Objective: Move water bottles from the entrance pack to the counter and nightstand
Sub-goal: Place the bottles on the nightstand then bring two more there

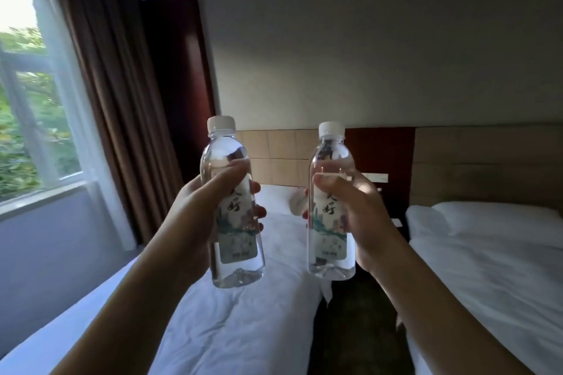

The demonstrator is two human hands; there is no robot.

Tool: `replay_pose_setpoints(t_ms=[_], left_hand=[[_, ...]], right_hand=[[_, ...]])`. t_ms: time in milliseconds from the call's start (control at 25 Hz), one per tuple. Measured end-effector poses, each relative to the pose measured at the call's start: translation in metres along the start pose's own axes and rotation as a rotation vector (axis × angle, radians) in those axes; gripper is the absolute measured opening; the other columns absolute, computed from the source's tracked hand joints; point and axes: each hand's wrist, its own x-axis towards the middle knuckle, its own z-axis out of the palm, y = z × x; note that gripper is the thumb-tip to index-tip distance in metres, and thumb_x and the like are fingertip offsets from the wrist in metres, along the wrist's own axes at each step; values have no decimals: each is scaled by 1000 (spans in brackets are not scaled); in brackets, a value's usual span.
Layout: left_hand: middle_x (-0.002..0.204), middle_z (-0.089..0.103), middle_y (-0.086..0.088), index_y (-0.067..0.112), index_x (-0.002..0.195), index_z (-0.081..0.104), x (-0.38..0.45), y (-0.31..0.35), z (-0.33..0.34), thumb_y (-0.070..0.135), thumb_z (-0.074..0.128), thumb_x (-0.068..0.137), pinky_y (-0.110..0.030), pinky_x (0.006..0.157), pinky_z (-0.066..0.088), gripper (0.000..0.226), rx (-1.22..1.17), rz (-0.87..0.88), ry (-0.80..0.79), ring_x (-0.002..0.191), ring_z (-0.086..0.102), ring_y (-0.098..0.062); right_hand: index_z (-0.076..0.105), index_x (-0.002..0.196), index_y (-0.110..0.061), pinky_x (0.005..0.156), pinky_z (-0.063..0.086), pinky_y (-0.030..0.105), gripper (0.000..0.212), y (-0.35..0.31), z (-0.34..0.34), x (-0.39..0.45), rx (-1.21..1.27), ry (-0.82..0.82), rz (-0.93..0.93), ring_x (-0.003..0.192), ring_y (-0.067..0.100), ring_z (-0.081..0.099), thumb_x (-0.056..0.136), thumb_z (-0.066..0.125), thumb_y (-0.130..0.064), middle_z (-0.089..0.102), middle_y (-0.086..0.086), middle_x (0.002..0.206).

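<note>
I hold two clear water bottles upright in front of me, each with a white cap and a pale green label. My left hand (195,210) is wrapped around the left bottle (234,265) at its middle. My right hand (359,216) grips the right bottle (330,259) the same way. Both bottles hang in the air above the gap between two beds. The nightstand (396,222) stands dark between the beds at the headboard, mostly hidden behind my right hand. The entrance pack and the counter are out of view.
A white-sheeted bed (243,329) lies below left and a second bed (487,268) at the right, with a narrow dark aisle (356,329) between them. Brown curtains (122,100) and a window (27,100) fill the left wall. A wooden headboard (487,161) runs along the back.
</note>
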Motion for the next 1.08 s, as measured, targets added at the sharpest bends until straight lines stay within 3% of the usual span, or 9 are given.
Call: replay_pose_setpoints(t_ms=[120, 240, 320, 400, 520, 720, 920, 1080], left_hand=[[78, 69, -10, 9, 99, 68, 76, -37, 2, 32, 81, 63, -42, 60, 58, 44, -72, -32, -84, 61, 67, -28], [78, 69, -11, 7, 97, 68, 160, -76, 9, 29, 82, 64, -42, 59, 57, 43, -131, -59, -180, 60, 66, -27], [82, 69, -12, 12, 95, 72, 224, -98, 18, 29, 81, 64, -44, 63, 56, 36, -193, -81, -255, 64, 67, -29], [86, 70, -13, 14, 100, 71, 281, -116, 32, 35, 80, 60, -44, 65, 57, 47, -220, -104, -333, 68, 67, -30], [86, 71, -10, 7, 111, 65, 359, -142, 68, 39, 78, 63, -40, 62, 57, 59, -236, -150, -444, 70, 66, -28], [81, 69, -8, 5, 107, 64, 464, -201, 154, 32, 71, 72, -34, 53, 57, 45, -279, -202, -593, 61, 67, -22], [87, 68, -16, 3, 102, 65, 568, -281, 239, 22, 79, 59, -40, 61, 59, 49, -129, -100, -542, 69, 70, -28], [86, 67, -19, 4, 105, 63, 668, -315, 283, 18, 80, 60, -40, 62, 56, 51, -25, -87, -460, 71, 69, -31]], right_hand=[[66, 106, -14, 58, 58, 35, 41, 25, -17, 57, -71, 69, -8, 66, 23, 70, 67, 73, -26, 71, 6, 83], [66, 108, -16, 68, 57, 37, 46, 50, -36, 116, -190, 157, -41, 78, 22, 71, 66, 77, -28, 73, 5, 90], [65, 109, -15, 70, 57, 39, 44, 60, -49, 163, -250, 189, -75, 78, 23, 70, 68, 77, -26, 72, 5, 88], [65, 105, -12, 74, 57, 43, 37, 65, -63, 206, -327, 221, -105, 79, 25, 69, 72, 75, -24, 70, 7, 87], [65, 101, -13, 70, 57, 37, 31, 70, -95, 260, -362, 293, -120, 75, 23, 70, 74, 74, -24, 70, 8, 85], [64, 97, -15, 74, 55, 42, 26, 88, -188, 337, -357, 401, -127, 79, 24, 69, 75, 74, -26, 69, 9, 87], [67, 90, -23, 70, 56, 40, 21, 121, -310, 448, -283, 453, -150, 80, 23, 70, 72, 75, -29, 70, 8, 88], [67, 100, -21, 70, 54, 41, 32, 144, -380, 563, -217, 431, -122, 82, 25, 69, 72, 75, -35, 70, 8, 92]])
